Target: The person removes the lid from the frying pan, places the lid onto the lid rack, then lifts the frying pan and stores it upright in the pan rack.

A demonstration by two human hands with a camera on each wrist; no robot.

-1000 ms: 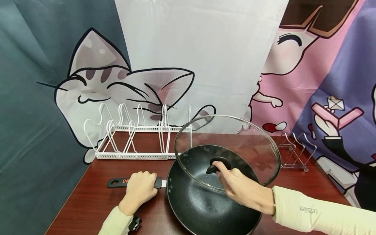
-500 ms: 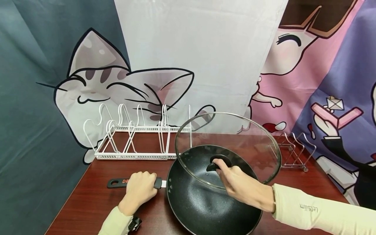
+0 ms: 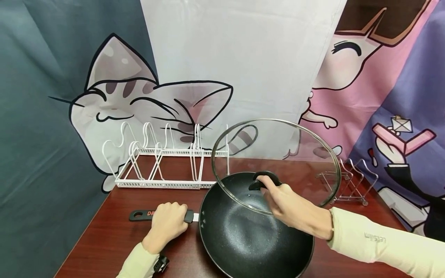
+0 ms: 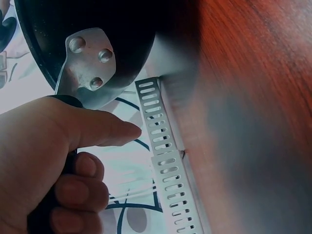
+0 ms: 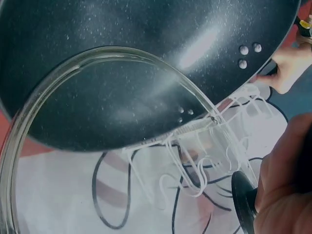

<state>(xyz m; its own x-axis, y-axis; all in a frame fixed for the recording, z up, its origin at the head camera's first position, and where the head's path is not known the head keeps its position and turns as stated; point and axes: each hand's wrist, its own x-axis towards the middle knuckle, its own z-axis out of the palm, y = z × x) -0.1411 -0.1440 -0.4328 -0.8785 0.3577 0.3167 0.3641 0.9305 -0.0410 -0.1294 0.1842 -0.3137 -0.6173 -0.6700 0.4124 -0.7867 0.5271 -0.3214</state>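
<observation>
A black wok point(image 3: 257, 243) with a speckled inside stands on the table. My left hand point(image 3: 169, 221) grips its long black handle point(image 3: 140, 215); in the left wrist view the fingers curl round the handle, below a riveted metal bracket point(image 4: 87, 61). My right hand point(image 3: 292, 202) holds the black knob point(image 3: 265, 178) of a large clear glass lid point(image 3: 240, 162) with a metal rim. The lid is raised and tilted above the far side of the wok. Through its glass the wok's wall shows in the right wrist view, where the lid's rim point(image 5: 109, 52) crosses in front.
Behind the wok at the left stands a white wire rack point(image 3: 158, 184) with upright loops. A smaller wire rack point(image 3: 351, 197) sits at the right on the reddish-brown table point(image 3: 101, 247). A printed cartoon curtain point(image 3: 243, 50) hangs behind the table's far edge.
My right hand has lifted the glass lid higher, slightly to the right, away from the wok. The left hand keeps its grip on the handle. The whole head view has shifted a little.
</observation>
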